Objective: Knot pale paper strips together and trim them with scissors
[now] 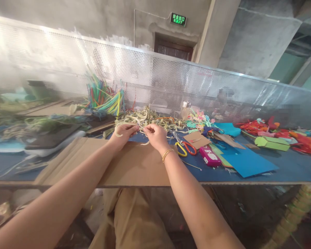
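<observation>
My left hand (126,134) is closed in a pinch on a pale, cream-green strip (118,133), part of which loops over the back of the hand. Close beside it, my right hand (156,135) also pinches the strip, and a short loose end hangs below the fingers. The strip's material is too small to make out. Both hands are above the far edge of a flat cardboard sheet (137,166). Just beyond them lies a tangled heap of similar pale strips (147,116).
Right of my hands lie yellow-and-red-handled scissors (181,149), a magenta box (209,156) and blue sheets (251,160). A lidded jar (185,110) stands behind. Colourful thin stems (103,95) stand at back left, before a perforated metal screen (166,76).
</observation>
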The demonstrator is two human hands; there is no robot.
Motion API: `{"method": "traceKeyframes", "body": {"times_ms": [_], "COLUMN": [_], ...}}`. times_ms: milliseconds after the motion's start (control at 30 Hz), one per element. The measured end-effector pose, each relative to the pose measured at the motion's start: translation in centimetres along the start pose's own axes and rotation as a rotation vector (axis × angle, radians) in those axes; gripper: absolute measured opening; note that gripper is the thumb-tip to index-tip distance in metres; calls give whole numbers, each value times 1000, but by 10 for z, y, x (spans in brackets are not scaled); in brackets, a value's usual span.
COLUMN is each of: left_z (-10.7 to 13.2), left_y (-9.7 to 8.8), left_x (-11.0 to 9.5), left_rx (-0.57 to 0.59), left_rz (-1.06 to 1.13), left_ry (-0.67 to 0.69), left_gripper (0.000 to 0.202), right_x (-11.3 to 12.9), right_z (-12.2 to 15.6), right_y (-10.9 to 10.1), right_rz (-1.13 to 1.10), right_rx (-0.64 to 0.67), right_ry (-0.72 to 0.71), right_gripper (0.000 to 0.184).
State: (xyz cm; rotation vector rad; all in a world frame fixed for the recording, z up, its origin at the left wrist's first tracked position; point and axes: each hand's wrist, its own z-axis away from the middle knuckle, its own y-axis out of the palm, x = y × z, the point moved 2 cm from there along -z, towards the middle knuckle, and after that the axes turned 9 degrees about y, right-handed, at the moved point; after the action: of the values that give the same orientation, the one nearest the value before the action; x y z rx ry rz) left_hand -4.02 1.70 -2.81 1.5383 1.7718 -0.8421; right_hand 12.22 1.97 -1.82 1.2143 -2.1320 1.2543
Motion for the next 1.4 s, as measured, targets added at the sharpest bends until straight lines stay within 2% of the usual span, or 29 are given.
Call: {"method": "traceKeyframes", "body": {"times_ms": [133, 300, 467, 600, 700, 867, 1133, 1300, 1400], "left_z": [1, 1, -1, -1, 1, 1, 3, 5, 4], "left_y": [-2, -1, -3, -2, -1, -1, 0, 2, 1], "left_x": [-3, -6, 1, -3, -10, -12, -11, -13, -13], "left_rx": [-55, 26, -75, -119, -100, -86, -31, -36, -53], "left_rz": [30, -9, 17, -20, -46, -11, 70, 214, 227], "left_ry": [-3, 31, -4, 22, 58, 59, -34, -140, -169], "left_gripper": [24, 27, 31, 32, 29, 29, 35, 31, 32], "right_x": [2, 2, 6, 9, 8, 4, 6, 4, 4], "right_z": [1, 1, 3, 4, 4, 1, 3, 3, 3], "right_y": [1, 2, -3, -6, -3, 4, 1, -3, -6], "right_rz": [17, 2, 41, 104, 26, -104, -111, -46, 19], "right_rx": [32, -4, -37, -85, -25, 81, 19, -39, -61], "right_ry": [-45, -53, -45, -102, -163, -144, -206, -154, -125], "right_gripper": [15, 10, 7, 6, 6, 7, 5, 7, 9]}}
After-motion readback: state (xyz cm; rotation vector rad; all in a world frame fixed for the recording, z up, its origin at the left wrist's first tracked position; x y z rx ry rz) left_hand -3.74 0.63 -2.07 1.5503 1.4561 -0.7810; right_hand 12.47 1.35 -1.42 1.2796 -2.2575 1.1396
